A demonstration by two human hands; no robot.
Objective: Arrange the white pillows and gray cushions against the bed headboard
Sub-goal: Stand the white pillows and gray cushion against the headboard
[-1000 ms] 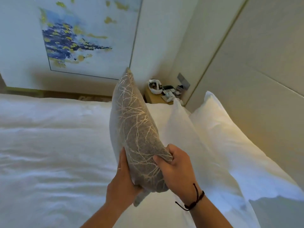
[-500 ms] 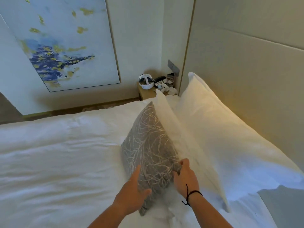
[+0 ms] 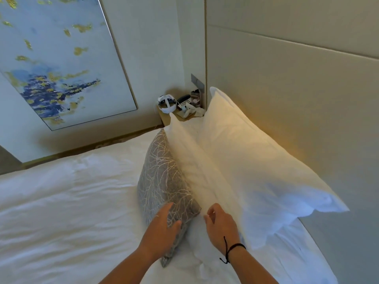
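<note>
Gray cushion stands on edge on the bed, leaning against the front pillow. Left hand presses flat on its near face; right hand hovers loosely curled, holding nothing. Soft and light (likely floppy), it is best taken by its corners. Headboard backs both pillows.

Gray cushion upright on bed, leaning on front white pillow; second white pillow at 2 o'clock against headboard. Left hand flat on cushion; right hand loosely curled beside it, holding nothing.
</note>
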